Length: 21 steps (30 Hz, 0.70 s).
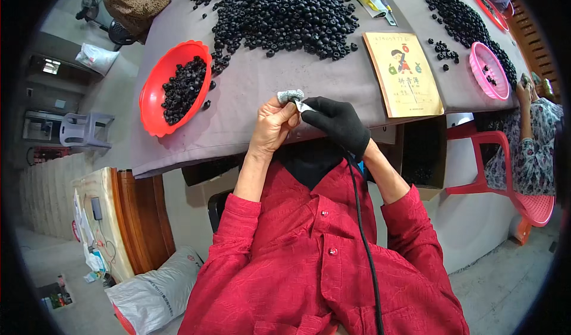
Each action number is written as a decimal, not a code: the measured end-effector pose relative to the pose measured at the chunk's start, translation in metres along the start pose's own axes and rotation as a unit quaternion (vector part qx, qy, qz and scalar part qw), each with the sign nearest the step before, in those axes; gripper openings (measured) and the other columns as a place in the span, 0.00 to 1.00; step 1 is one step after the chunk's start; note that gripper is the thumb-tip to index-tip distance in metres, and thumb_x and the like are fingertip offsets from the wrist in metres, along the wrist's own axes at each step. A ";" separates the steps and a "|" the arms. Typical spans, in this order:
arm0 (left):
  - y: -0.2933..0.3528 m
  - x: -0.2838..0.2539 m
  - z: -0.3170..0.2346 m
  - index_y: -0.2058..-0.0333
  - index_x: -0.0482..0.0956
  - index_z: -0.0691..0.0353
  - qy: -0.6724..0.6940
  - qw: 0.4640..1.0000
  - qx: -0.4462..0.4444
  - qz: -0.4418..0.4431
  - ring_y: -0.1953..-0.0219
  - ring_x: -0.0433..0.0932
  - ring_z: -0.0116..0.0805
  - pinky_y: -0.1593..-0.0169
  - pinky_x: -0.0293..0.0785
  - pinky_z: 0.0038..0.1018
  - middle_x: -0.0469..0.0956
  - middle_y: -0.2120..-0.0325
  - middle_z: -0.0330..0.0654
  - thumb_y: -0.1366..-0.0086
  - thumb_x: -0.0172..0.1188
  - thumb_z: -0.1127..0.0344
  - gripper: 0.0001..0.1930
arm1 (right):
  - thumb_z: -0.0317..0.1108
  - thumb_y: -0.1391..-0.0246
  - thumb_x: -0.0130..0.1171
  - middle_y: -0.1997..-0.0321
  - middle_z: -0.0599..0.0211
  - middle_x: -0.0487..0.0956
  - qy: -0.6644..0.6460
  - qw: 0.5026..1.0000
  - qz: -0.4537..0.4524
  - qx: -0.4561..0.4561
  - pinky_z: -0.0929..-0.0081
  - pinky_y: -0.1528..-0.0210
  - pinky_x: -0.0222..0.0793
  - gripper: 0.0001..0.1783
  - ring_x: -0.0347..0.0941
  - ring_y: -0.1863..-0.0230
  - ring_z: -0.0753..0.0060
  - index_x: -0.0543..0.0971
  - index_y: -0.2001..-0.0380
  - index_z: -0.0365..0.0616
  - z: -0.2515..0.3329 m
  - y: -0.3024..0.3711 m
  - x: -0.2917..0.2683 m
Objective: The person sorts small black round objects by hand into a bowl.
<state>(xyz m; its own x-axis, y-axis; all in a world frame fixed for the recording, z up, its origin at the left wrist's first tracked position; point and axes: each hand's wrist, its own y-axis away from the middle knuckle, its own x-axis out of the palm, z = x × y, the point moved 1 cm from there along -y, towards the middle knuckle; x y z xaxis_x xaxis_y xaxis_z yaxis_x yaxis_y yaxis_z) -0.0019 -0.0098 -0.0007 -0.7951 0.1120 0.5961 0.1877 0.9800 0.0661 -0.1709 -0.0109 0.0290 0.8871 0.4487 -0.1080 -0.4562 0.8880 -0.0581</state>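
My left hand (275, 124) is bare, with a grey-white patterned wrap (289, 95) around a raised fingertip. Its thumb and fingers close in a pinch. My right hand (339, 124) wears a black glove, and its fingertips meet the left ones just over the table's near edge. A small white piece (305, 107) shows at the gloved fingertips. Something tiny and dark sits where the two hands touch, too small to name. To the left stands a red scalloped bowl (152, 97) with many small black ring-shaped pieces (183, 91) in it.
A large heap of black pieces (285, 20) covers the far part of the grey tablecloth (250, 85). On the right lie a yellow booklet (404, 76) and a pink basket (476, 67). Another person's arm (524, 106) is beside a red chair (505, 151). A black cord (363, 234) runs down my front.
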 end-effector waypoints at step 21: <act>0.007 -0.063 -0.155 0.73 0.71 0.66 -0.513 0.765 0.227 -0.315 0.84 0.64 0.16 0.80 0.60 0.16 0.70 0.84 0.33 0.45 0.60 0.72 0.06 | 0.34 0.48 0.56 0.65 0.66 0.78 0.013 0.999 -0.043 0.016 0.80 0.58 0.66 0.17 0.69 0.62 0.82 0.74 0.57 0.35 0.002 -0.001 0.000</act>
<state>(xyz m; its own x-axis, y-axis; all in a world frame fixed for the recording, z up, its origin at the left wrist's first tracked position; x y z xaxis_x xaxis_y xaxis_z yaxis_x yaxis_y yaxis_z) 0.1385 -0.0351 0.0863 -0.7233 -0.5646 -0.3975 -0.4537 0.8226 -0.3428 -0.1704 -0.0111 0.0310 0.9206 0.3685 -0.1290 -0.3757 0.9261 -0.0356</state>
